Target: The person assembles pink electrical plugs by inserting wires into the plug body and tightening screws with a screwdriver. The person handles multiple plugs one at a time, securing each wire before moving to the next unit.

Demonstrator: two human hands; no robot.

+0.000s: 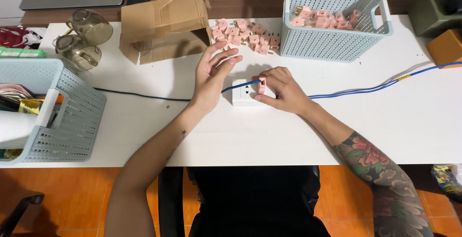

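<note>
Lighting is bright and even across the white table (394, 136), evidently from overhead. Shadows are soft and short: one lies beneath the left hand (211, 75) toward three o'clock, another under the cardboard box (163, 25). No harsh glare on the tabletop. Focus is adequate centrally; fine detail is soft. The table edges bow slightly toward nine and three o'clock. The floor is dimmer.

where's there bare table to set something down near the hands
Bare tabletop runs along the near edge, below both hands, and right of the right hand under the blue cable. Crowded behind the left hand: pink plugs, cardboard box, basket.
</note>
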